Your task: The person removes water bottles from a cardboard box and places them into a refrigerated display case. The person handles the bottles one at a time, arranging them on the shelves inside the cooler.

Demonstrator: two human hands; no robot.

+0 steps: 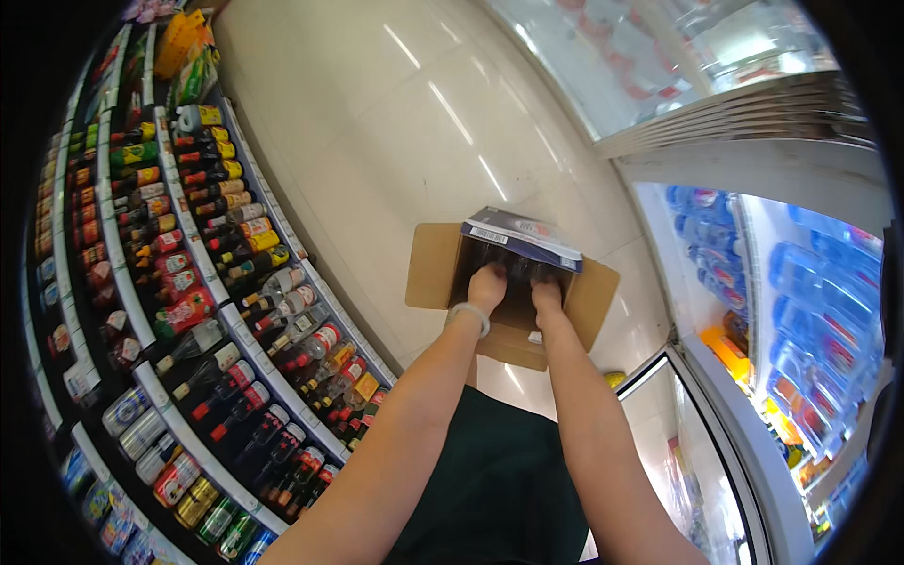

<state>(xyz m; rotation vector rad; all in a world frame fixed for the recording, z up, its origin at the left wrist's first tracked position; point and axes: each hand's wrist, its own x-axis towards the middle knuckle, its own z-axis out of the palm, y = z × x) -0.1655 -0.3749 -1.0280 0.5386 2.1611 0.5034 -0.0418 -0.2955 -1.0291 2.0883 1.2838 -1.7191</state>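
Where my fingers (pixel 494 273) dip inside an open brown cardboard box (pixel 433 268), dark glossy contents (pixel 492 252): twelve o'clock; grip: I cannot tell.

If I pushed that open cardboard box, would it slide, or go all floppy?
The cardboard box would probably slide, since the floor tiles look smooth and shiny. Its flaps look thin, so they'd likely bend. It might feel heavy: something dark seems to be inside, though it's too shadowed to name.

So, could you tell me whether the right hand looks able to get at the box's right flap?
Probably yes: the right hand is in the cardboard box, and the right flap spreads outward close by, uncovered.
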